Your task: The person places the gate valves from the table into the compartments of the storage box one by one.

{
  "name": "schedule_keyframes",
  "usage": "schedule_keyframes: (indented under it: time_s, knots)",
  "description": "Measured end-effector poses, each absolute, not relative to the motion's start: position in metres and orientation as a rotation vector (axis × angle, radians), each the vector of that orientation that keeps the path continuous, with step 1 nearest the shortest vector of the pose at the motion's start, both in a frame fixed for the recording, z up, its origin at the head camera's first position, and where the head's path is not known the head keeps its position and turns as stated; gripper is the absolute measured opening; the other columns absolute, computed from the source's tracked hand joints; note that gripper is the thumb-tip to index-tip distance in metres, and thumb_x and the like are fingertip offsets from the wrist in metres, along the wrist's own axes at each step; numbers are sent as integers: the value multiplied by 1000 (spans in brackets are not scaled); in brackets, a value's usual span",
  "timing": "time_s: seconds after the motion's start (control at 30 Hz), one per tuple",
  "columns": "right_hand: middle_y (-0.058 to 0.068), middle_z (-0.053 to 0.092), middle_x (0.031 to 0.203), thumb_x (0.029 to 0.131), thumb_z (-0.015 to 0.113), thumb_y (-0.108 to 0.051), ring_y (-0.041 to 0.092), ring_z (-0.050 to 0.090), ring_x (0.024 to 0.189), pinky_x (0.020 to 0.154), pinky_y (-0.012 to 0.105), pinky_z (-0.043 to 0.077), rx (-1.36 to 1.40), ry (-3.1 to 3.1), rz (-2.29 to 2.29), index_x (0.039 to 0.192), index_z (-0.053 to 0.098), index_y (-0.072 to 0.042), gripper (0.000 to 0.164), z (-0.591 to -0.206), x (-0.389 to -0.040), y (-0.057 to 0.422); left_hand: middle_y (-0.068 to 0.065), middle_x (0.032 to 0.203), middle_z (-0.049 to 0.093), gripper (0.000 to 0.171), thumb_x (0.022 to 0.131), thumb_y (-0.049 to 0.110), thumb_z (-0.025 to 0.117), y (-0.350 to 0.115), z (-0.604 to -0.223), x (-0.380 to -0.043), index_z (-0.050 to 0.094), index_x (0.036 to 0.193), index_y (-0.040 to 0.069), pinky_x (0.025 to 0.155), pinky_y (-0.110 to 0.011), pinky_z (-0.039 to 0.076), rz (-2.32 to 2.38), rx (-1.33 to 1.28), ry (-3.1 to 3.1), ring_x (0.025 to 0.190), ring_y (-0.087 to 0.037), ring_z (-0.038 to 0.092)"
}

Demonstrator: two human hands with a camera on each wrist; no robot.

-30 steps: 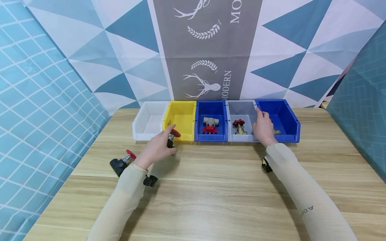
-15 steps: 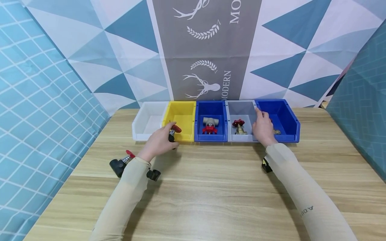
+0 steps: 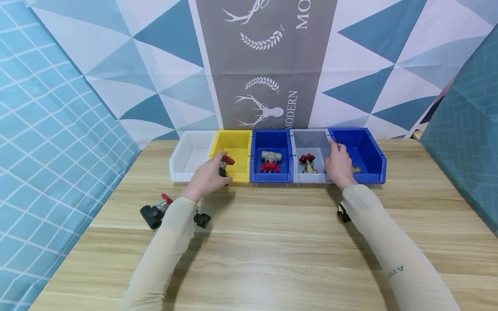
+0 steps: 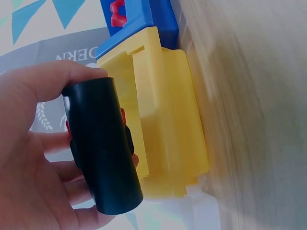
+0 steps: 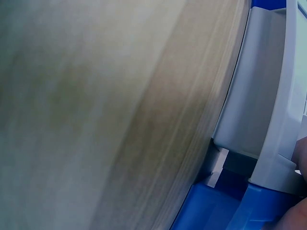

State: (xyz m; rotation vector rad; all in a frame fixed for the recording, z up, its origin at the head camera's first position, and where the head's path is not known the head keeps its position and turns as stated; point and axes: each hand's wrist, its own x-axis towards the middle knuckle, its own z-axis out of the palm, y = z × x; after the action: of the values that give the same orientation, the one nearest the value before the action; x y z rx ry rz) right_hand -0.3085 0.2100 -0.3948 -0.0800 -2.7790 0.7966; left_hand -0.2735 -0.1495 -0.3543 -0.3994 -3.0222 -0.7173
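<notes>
My left hand (image 3: pixel 206 177) grips a black valve (image 4: pixel 100 148) with a red handle (image 3: pixel 228 160), over the front of the yellow bin (image 3: pixel 239 144). In the left wrist view, thumb and fingers hold the ends of its black tubular body. My right hand (image 3: pixel 339 166) rests over the shared wall of the grey bin (image 3: pixel 311 139) and the right blue bin (image 3: pixel 367 151), its fingertips bent down and partly hidden. Close beside it in the blue bin is a brass fitting (image 3: pixel 355 169), mostly covered by the hand. Another black valve (image 3: pixel 154 214) with a red handle lies on the table by my left sleeve.
The white bin (image 3: pixel 190 151) stands at the row's left end. A grey valve with a red handle (image 3: pixel 270 162) lies in the middle blue bin (image 3: pixel 272 139). A brass valve (image 3: pixel 309 165) with a dark red wheel sits in the grey bin. A patterned cloth wall rises behind.
My left hand has moved slightly away from me and to the right, carrying the black valve over the yellow bin's front. My right hand stays in place.
</notes>
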Motion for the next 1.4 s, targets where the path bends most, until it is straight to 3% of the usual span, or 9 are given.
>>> schedule_keyframes:
  time_s: [0.23, 0.33, 0.57, 0.8, 1.1, 1.4]
  knots:
    - [30, 32, 133, 90, 43, -2, 47, 44, 108, 90, 58, 37, -88, -2779, 791, 143, 23, -5, 57, -394, -309, 210, -13, 127, 52, 80, 80, 25, 62, -144, -352, -281, 18, 145, 12, 69, -35, 43, -699, -332, -3070, 81, -26, 51]
    - [30, 31, 133, 90, 43, -2, 47, 44, 109, 90, 58, 37, -90, -2781, 793, 143, 23, -5, 57, -393, -309, 210, -15, 132, 47, 80, 81, 26, 61, -142, -352, -285, 16, 146, 11, 71, -37, 45, -729, -314, -3060, 84, -27, 51]
    - [31, 31, 133, 88, 42, 0, 47, 44, 108, 87, 57, 38, -79, -2776, 794, 143, 24, -4, 58, -393, -310, 210, -17, 136, 43, 81, 80, 24, 64, -139, -351, -296, 18, 144, 4, 93, -45, 41, -808, -306, -3005, 105, -31, 52]
    - [31, 30, 134, 89, 42, -1, 47, 45, 106, 87, 57, 38, -78, -2790, 785, 144, 22, -5, 59, -392, -310, 211, -14, 134, 46, 79, 80, 26, 64, -134, -347, -305, 21, 142, 5, 92, -43, 43, -803, -280, -2998, 102, -29, 54]
    - [31, 30, 134, 90, 42, -2, 47, 45, 105, 86, 57, 39, -82, -2790, 797, 144, 22, -5, 57, -393, -310, 211, -19, 135, 44, 81, 80, 29, 66, -119, -350, -320, 20, 142, 5, 94, -42, 43, -798, -232, -3033, 110, -32, 52]
    - [30, 30, 134, 90, 43, -2, 47, 44, 108, 89, 57, 37, -93, -2800, 790, 144, 21, -5, 58, -394, -310, 210, -20, 132, 46, 80, 83, 30, 64, -113, -359, -329, 16, 144, 8, 90, -42, 45, -780, -151, -3084, 99, -30, 56]
